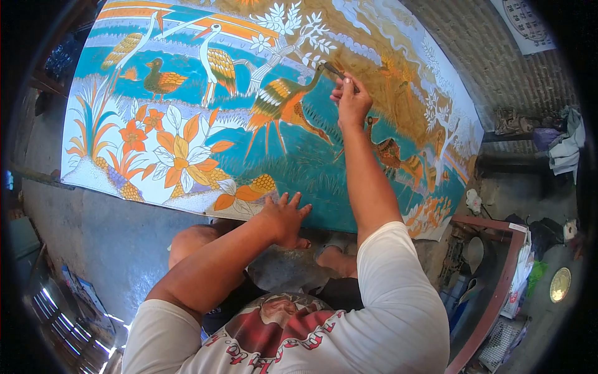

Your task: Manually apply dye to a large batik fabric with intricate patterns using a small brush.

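A large painting (311, 168) of birds, plants and teal water spreads out before me, partly coloured and partly white. My right hand (354, 103) pinches a dark paintbrush (335, 70), whose tip is at the brown ground near a white-leaved tree (274, 59). Just left of that hand is a painted crane (283, 100) with its neck bent down. My left hand (286, 219) rests with fingers spread on the painting's near edge, beside orange leaves (233, 196). Its thumb hangs over the edge, and nothing is held in it.
A reddish-brown wooden frame (514, 262) with clutter inside stands at the right. Beyond it lies a round gold-coloured lid or dish (560, 285). Grey cloths (567, 146) hang at the far right by a corrugated wall (461, 56). Concrete floor (93, 230) shows at the left.
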{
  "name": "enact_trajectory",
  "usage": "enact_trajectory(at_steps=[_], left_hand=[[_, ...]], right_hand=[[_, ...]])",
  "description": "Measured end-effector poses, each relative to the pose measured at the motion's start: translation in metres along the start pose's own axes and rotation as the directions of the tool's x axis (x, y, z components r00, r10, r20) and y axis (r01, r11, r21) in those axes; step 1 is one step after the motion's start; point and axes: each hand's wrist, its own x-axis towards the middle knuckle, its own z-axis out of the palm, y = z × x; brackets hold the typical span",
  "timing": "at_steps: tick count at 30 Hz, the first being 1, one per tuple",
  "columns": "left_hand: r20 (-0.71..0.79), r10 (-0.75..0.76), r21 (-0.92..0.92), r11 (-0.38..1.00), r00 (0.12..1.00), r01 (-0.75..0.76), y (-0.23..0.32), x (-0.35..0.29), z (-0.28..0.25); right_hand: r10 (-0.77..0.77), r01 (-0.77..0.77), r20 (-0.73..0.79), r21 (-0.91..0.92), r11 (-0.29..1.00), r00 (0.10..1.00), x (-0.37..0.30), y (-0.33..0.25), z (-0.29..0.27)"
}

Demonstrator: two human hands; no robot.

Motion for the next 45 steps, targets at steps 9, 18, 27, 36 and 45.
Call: enact_trajectory(at_steps=[9, 18, 27, 36, 45], left_hand=[[-0.016, 0.005, -0.013, 1.0, 1.0, -0.005, -0.002, 0.003, 0.006], [-0.014, 0.003, -0.006, 1.0, 1.0, -0.003, -0.001, 0.003, 0.006], [0.006, 0.007, 0.011, 1.0, 1.0, -0.007, 0.0, 0.003, 0.004], [0.008, 0.008, 0.005, 1.0, 1.0, -0.008, -0.002, 0.0, 0.003], [0.018, 0.004, -0.002, 1.0, 1.0, -0.004, 0.0, 0.0, 0.002]], right_hand=[[-0.001, 0.001, 0.014, -0.025, 1.0, 1.0, -0.001, 0.001, 0.001], [0.008, -0.008, 0.002, -0.016, 1.0, 1.0, -0.01, 0.004, -0.005], [0.029, -0.029, -0.001, -0.003, 1.0, 1.0, -0.014, 0.003, -0.003], [0.114, -0.105, -0.057, 0.148, 0.983, 0.992, -0.016, -0.001, 0.003], [0.015, -0.01, -0.059, 0.073, 0.997, 0.998, -0.016, 0.004, 0.001]])
